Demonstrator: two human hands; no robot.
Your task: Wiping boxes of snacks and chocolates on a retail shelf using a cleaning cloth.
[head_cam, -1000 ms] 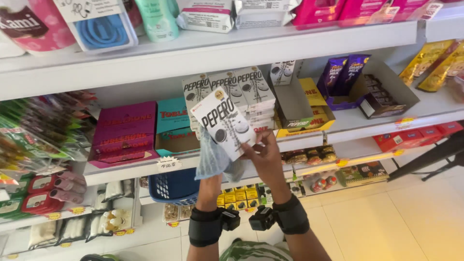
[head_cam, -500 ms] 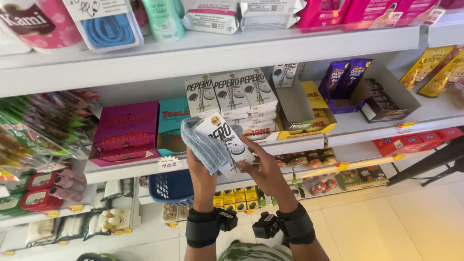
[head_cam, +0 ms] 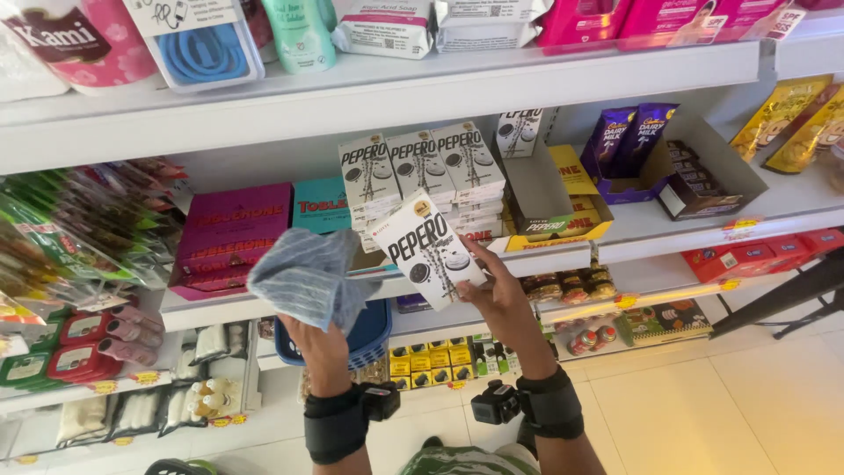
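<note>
Shelving (head_cam: pixel 457 88) fills the view, white boards stacked one above another over a pale tiled floor (head_cam: pixel 730 396). On the top board stand a pink roll pack, a clear pack with a blue coiled cord, a green bottle and several pink boxes. The middle shelf (head_cam: pixel 668 230) carries magenta boxes (head_cam: pixel 230 233), a teal box, a stack of white snack boxes (head_cam: pixel 422 171), a yellow display carton (head_cam: pixel 563 198), a grey open carton with purple chocolate packs (head_cam: pixel 629 141) and gold wrappers at the far right. Lower boards hold red tins, small jars and yellow packets; a blue plastic basket (head_cam: pixel 374 330) sits just under the middle board.

In front of the stack, both arms reach up, each with a black wrist strap bearing a small camera. The right hand (head_cam: pixel 505 299) has its fingers closed around the lower edge of a white snack box (head_cam: pixel 428 249), held tilted in the air just below and before the matching stack, apart from the shelf. The left hand (head_cam: pixel 321 339) is closed around a blue-grey cloth (head_cam: pixel 303 277), which bunches above the fist just beside the box's left edge; whether cloth and box touch, I cannot tell.
</note>
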